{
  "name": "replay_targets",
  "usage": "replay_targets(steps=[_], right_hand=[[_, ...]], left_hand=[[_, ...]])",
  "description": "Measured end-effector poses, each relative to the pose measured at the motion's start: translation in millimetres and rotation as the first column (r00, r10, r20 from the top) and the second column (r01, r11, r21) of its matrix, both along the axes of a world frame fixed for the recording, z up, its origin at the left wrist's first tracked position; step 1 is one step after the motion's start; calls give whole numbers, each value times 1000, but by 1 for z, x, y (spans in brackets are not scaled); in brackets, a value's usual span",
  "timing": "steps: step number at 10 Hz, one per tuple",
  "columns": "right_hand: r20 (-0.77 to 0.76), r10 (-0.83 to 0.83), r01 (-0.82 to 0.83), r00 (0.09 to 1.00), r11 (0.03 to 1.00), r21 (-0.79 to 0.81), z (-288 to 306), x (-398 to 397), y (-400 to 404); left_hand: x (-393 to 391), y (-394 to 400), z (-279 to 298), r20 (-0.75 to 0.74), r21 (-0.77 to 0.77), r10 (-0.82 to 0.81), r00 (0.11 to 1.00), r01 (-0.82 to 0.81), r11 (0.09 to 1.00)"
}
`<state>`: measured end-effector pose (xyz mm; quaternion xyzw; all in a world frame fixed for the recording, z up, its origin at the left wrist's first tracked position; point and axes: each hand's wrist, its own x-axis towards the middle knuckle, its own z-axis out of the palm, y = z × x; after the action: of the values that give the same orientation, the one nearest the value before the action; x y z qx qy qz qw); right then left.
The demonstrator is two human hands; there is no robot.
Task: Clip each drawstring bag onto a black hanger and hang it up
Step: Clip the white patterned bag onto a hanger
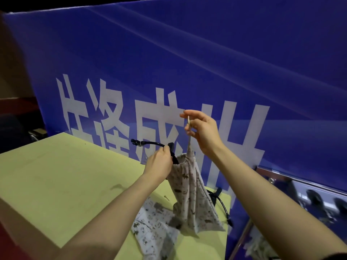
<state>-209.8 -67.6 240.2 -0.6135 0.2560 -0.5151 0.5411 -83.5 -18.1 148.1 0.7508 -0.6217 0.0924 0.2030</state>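
Observation:
A patterned beige drawstring bag [189, 194] hangs in the air above the table, its lower corner near the tabletop. My left hand [159, 164] grips a black hanger [150, 144] at the bag's gathered top, with a clip at the bag's edge. Higher up and to the right, my right hand [201, 131] pinches the bag's light drawstring [188, 122] and holds it taut. Another bag of the same print [154, 226] lies flat on the table below. Further black hangers [221, 201] lie behind the hanging bag, partly hidden.
The yellow-green table [56, 175] ends at a front edge on the left. A tall blue board with white characters [187, 72] stands right behind the table. A metal rail [281, 175] runs at the right, with more patterned fabric [259, 246] below it.

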Motion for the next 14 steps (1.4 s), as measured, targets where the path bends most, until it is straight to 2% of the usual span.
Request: replay_targets(steps=[1, 2, 3, 4, 5, 6, 7, 8, 9, 10, 11, 12, 13, 14], right_hand=[[-49, 3, -3, 999, 1000, 5, -4, -18, 11], [-112, 3, -6, 994, 1000, -28, -13, -35, 22], [-150, 11, -18, 989, 999, -46, -17, -46, 31], [-184, 7, -18, 983, 998, -62, -19, -59, 44], [-170, -26, 15, 985, 998, -65, -23, -71, 56], [-131, -87, 84, 988, 996, -27, -27, -86, 69], [-91, -117, 120, 989, 992, 26, -31, -101, 95], [-59, -152, 154, 987, 987, 36, -33, -108, 115], [-27, -179, 180, 983, 983, 40, -38, -122, 138], [32, -215, 213, 976, 976, 41, -37, -135, 148], [16, -287, 287, 958, 956, -61, -36, -150, 161], [-132, -404, 352, 905, 888, -296, -39, -163, 169], [-263, -434, 335, 862, 876, -347, -39, -173, 171], [-473, -594, 344, 651, 786, -514, -41, -199, 161]], left_hand=[[-29, 10, -4, -138, -6, -40, 990, 39, 999], [-49, 14, -14, -323, -36, -135, 937, 131, 991], [-60, 16, -21, -491, -50, -213, 845, 217, 975], [-75, 20, -23, -580, -43, -305, 755, 345, 938], [-90, 26, -21, -688, -8, -295, 664, 399, 917], [-100, 35, -27, -674, 9, -294, 678, 405, 914], [-117, 57, -35, -568, 123, -277, 775, 412, 903], [-126, 67, -42, -466, 94, -294, 834, 377, 921], [-142, 83, -39, -483, 90, -268, 833, 352, 932], [-157, 93, -35, -437, 162, -189, 879, 284, 945], [-168, 110, -30, -411, 136, -224, 884, 302, 943], [-179, 117, -28, -293, 134, -229, 928, 276, 952], [-192, 112, -37, -97, 204, -214, 972, 230, 952], [-217, 118, -36, -64, 128, -202, 977, 208, 970]])
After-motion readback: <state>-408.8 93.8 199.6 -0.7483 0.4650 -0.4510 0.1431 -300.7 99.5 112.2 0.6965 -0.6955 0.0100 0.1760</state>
